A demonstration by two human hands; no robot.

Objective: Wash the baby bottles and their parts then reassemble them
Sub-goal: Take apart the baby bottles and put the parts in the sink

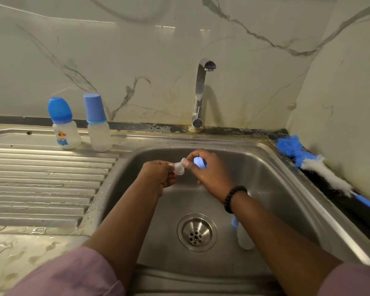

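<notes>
Over the steel sink (286,189), my left hand (158,176) pinches the wide base of a clear silicone teat (178,167). My right hand (209,174) pinches the teat's tip with thumb and fingers and also holds a blue part (199,162) in its palm. A third bottle (245,238), clear with a blue collar, lies in the basin beside the drain, partly hidden by my right forearm. Two capped bottles stand at the back of the drainboard: one with a rounded blue cap and a cartoon print (63,124), one with a tall blue cap (97,124).
The chrome tap (201,92) rises behind the basin with no water running. A blue and white bottle brush (320,167) lies along the right counter edge by the wall. The ribbed drainboard (41,184) at left is wet. The drain (197,231) sits mid-basin.
</notes>
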